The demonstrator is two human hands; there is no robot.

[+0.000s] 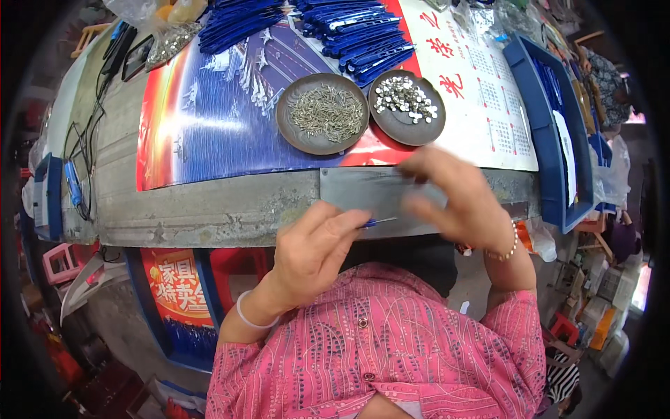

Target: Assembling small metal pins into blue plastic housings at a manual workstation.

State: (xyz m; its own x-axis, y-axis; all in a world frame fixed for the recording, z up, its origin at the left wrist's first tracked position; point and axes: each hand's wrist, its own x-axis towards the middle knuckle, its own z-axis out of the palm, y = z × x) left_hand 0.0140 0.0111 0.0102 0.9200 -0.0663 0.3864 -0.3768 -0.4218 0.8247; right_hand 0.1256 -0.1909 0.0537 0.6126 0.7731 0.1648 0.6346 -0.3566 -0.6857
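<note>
My left hand [313, 246] is closed in a pinch above the table's near edge. From its fingertips shows the end of a small blue piece with a thin metal tip [381, 221]; the rest is hidden in the hand. My right hand [457, 199], smeared by motion, hangs over a flat metal plate [352, 187], just below the dishes. Whether its fingers hold anything cannot be made out. A dark round dish [285, 119] holds many small metal pins [324, 112]. Touching it on the right, a second dish [399, 134] carries small shiny silver-white round pieces [405, 98].
Stacks of slim blue pieces [241, 24] lie along the far side, on a printed poster sheet [230, 150]. A blue crate [520, 91] stands at the right. Cables [87, 133] run over the left side. Below the table, another crate [143, 293] holds more blue pieces.
</note>
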